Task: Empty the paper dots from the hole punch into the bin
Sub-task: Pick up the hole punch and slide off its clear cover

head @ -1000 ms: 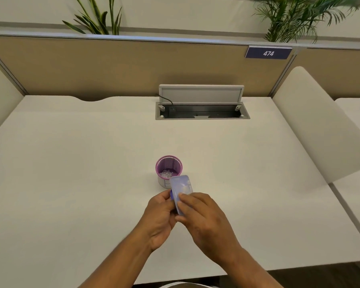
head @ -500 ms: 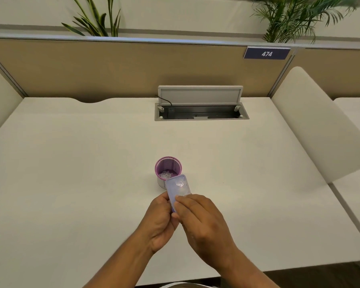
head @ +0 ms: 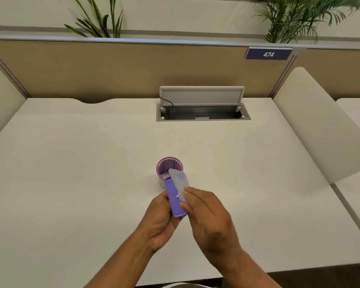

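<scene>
the purple hole punch (head: pixel 175 199) was held over the white desk (head: pixel 71 173), toward the middle of its near edge, with its far end tipped to the rim of the small purple mesh bin (head: pixel 169 165). the left hand (head: pixel 159 222) was curled under and around the punch's body, gripping it from the left side. the right hand (head: pixel 208 213) was pinching the translucent cover (head: pixel 180 180), its fingertips pressed together on the cover's near edge.

half a second before, the cover had lain flat over the underside of the punch and hid it. now it was swung off to the right, still overlapping the punch along one side, and the purple underside lay bare. a small clump of paper dots (head: pixel 180 196) sat on that bare face, just beside the right fingertips. more white dots lay at the bottom of the bin.

by my reading, the tray had just been opened and the emptying was part done: some dots were already in the bin, but the clump on the punch was not. it likely wanted a steeper tilt or a tap over the bin. the dots are light and loose, and the bin's mouth is narrow, so some could scatter onto the desk.
</scene>
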